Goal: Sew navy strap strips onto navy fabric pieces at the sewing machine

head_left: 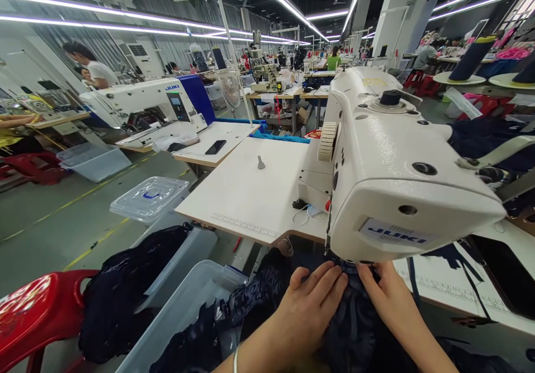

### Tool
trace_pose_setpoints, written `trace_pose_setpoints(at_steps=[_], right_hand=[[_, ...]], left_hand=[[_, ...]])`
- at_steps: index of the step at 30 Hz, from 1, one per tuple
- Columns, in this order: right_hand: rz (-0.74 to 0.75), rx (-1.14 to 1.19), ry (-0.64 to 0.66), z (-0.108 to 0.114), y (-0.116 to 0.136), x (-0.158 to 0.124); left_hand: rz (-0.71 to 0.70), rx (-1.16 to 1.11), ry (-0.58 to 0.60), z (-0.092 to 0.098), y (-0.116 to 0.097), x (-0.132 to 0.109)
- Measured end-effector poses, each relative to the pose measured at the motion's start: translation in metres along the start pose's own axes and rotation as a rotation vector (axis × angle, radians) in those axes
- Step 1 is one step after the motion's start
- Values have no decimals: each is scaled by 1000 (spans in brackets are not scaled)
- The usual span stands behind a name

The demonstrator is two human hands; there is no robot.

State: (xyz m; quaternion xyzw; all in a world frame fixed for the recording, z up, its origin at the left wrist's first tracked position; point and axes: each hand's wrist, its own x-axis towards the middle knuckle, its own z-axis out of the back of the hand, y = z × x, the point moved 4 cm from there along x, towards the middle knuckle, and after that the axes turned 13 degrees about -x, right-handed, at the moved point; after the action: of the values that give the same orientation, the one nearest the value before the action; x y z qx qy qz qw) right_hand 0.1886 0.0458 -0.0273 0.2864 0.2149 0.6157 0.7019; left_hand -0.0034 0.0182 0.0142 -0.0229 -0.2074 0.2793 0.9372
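A dark navy garment [353,328] of gathered, shiny cloth lies under the head of a white JUKI sewing machine [418,194] and hangs down toward me. My left hand [309,300], back upward, grips the cloth just left of the needle area, its thumb hidden. On the other side my right hand [388,292] pinches the same garment close beneath the machine head, with its fingertips partly covered. The needle and presser foot are too hidden to make out. A bangle [236,359] circles my left wrist.
Left of the machine, a white tabletop [225,194] carries a small grey metal piece [261,163]. A clear plastic bin [184,306] with navy cloth stands below, near a red stool [42,311]. A dark phone [504,272] lies at right. Other people work farther off.
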Motion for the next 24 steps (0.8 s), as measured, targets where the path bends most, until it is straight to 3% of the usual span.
trace_pose_setpoints(at_steps=[9, 17, 20, 24], right_hand=[[7, -82, -77, 0, 3, 6], [42, 4, -71, 1, 2, 2], [69, 3, -147, 3, -13, -1], [-53, -116, -49, 4, -63, -11]], left_hand=[[-3, 30, -33, -1, 3, 3], [-11, 62, -92, -4, 2, 4], [7, 40, -197, -9, 6, 2], [-11, 0, -315, -17, 12, 2]])
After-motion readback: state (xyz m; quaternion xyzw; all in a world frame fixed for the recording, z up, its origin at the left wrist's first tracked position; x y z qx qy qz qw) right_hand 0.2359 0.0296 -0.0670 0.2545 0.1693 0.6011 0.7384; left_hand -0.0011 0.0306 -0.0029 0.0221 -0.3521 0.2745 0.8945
